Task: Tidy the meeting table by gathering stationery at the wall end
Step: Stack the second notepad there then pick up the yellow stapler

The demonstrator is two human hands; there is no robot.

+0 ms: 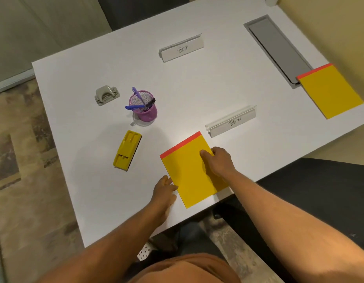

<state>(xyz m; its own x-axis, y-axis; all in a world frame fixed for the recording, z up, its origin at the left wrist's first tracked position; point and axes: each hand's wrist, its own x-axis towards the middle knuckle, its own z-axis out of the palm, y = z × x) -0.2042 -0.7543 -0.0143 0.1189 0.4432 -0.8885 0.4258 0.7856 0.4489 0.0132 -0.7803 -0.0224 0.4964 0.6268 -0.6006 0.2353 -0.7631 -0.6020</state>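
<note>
The near yellow notepad (189, 172), bound with a red strip along its far edge, lies flat on the white table (85, 160) close to the near edge. The right hand (219, 161) grips the pad's right edge: the thumb lies on the top face, and the remaining fingers curl around the edge, apparently beneath the pad, though they are hidden from view. The left hand (164, 190) touches the pad's lower left edge with fingers held together and lightly bent; whether they pinch the edge cannot be told.

A second yellow notepad (330, 90) lies at the far right of the table, its red-strip corner overlapping the end of the grey cable tray (279, 48) recessed in the tabletop.

Left of the near pad lies a yellow board eraser (127, 150). Beyond it stands a purple mesh pen cup (145, 110) holding blue pens, set on a clear coaster. A metal hole punch (106, 95) sits just left of the cup.

Two name plates stand on the table: one marked "BEAR" (231, 121) just beyond the near pad, one marked "BETA" (181, 48) farther away.
</note>
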